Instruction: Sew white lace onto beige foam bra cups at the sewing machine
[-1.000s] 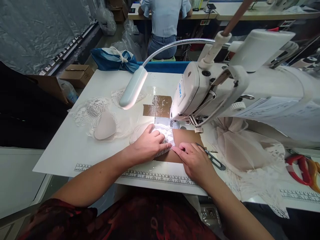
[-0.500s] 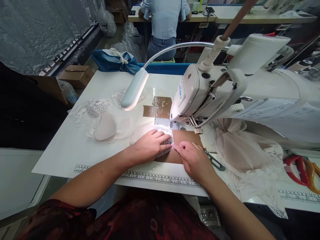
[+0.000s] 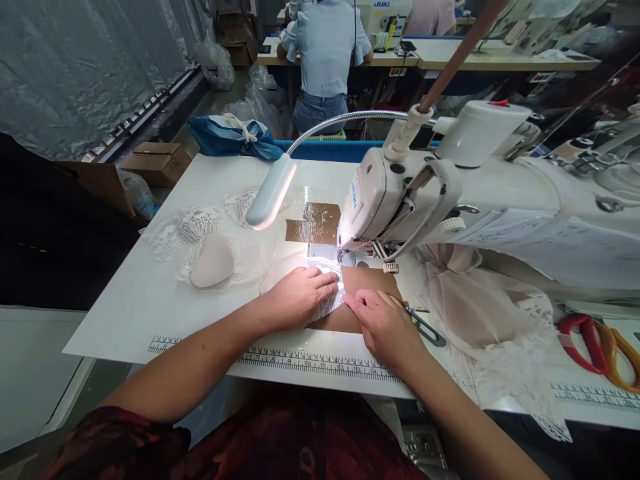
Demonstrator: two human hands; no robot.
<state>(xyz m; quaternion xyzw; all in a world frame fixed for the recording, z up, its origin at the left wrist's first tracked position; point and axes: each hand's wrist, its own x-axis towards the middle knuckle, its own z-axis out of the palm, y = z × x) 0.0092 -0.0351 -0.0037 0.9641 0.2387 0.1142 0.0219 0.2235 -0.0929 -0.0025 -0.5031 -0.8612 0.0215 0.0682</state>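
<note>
Beside the sewing machine (image 3: 373,193), my left fingers (image 3: 320,281) lie together on lace (image 3: 329,305); my right fingers (image 3: 356,307) curl at its edge, any pinch indiscernible.

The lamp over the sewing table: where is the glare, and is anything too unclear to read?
Head view: the lamp glows white, and the lace piece under the left hand looks partly washed out; head view: glare streaks the brown patches; head view: writing on the papers by the sewing machine is unreadable.

Sewing workshop: sewing machine (image 3: 373,197), lace (image 3: 329,307)
</note>
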